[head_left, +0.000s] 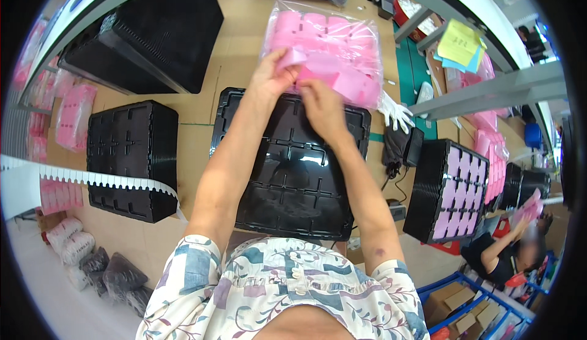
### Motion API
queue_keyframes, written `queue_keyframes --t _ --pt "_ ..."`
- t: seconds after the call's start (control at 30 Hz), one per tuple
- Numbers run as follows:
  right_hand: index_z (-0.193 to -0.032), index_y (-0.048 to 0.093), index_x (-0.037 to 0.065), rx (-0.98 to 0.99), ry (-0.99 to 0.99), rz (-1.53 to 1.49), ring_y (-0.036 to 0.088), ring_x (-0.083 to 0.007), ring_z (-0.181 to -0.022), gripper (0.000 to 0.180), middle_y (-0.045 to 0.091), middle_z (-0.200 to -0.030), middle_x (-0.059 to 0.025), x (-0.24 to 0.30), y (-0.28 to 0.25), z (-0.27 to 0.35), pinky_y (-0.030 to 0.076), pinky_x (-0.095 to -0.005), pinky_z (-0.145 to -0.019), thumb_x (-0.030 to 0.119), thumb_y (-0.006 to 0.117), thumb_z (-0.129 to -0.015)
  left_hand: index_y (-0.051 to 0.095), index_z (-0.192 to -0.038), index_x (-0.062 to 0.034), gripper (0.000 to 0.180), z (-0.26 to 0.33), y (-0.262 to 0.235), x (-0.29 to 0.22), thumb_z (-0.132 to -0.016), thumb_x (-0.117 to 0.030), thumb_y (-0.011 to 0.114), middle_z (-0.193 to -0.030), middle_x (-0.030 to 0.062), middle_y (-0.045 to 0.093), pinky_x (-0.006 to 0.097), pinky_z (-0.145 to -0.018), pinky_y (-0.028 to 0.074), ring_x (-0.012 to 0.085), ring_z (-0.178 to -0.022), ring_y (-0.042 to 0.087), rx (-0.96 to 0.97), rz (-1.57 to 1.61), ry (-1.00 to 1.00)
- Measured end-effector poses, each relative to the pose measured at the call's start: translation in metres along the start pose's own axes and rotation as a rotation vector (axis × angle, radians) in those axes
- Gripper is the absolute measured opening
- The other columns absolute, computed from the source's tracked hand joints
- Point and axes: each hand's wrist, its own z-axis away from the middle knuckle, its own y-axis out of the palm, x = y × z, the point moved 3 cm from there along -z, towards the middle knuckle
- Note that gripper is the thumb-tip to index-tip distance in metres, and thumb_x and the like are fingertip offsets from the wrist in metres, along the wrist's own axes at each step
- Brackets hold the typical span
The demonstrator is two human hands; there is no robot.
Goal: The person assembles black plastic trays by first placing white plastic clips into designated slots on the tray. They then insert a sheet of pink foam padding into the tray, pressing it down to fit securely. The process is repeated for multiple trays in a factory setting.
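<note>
Ahead of me, a clear plastic bag [361,31] lies on the table, filled with pink die-cut sheets that look like foam. Over its near side, a loose pink sheet [318,65] is bent up, its paler face showing at the left. My left hand [276,76] pinches the left end of that sheet. Close beside it, my right hand [323,105] is slightly blurred, its fingertips closed at the sheet's lower edge. Under my forearms sits a glossy black plastic tray [293,175] with ribbed compartments, probably the top of a stack.
Stacks of black trays [119,157] stand at left; another black stack [449,190] at right carries pink-purple pieces. A white glove [396,113] and a dark adapter [413,147] with cables lie right of the tray. A metal bar [483,92] crosses the right side. A co-worker [501,251] sits beyond.
</note>
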Motion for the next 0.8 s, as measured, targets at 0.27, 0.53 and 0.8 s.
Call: queue_keyframes --t 0.27,0.53,0.8 --pt "-0.119 0.055 0.007 -0.329 0.489 -1.564 0.063 -0.0183 -0.093 0.025 0.063 -0.112 -0.0071 -0.051 0.002 0.020 0.048 -0.0316 -0.065 0.021 0.052 -0.098 0.057 -0.114 -0.0007 0.025 0.073 -0.029 -0.013 -0.091 -0.006 0.062 -0.096 0.0090 0.064 0.024 -0.063 0.053 0.0144 -0.078 0.063 0.140 -0.445 0.142" --pt "-0.114 0.062 -0.004 -0.443 0.719 -1.355 0.066 -0.0241 -0.095 0.050 0.068 -0.100 -0.0149 -0.019 -0.081 0.126 0.050 -0.0346 -0.090 0.042 0.054 -0.097 0.056 -0.117 -0.0029 0.027 0.140 -0.096 -0.016 -0.090 -0.005 0.062 -0.088 0.0038 0.066 0.024 -0.063 0.051 0.0081 -0.072 0.062 -0.088 -1.195 0.307" --pt "-0.094 0.069 0.001 -0.157 0.777 -0.233 0.051 -0.0051 -0.062 0.016 0.061 -0.071 0.0025 -0.009 -0.093 0.187 0.040 -0.0228 -0.056 0.016 0.066 -0.088 0.056 -0.113 0.0027 0.026 0.192 -0.110 -0.016 -0.089 -0.005 0.061 -0.088 0.0061 0.068 0.023 -0.067 0.049 0.0089 -0.075 0.061 -0.108 -1.246 0.266"
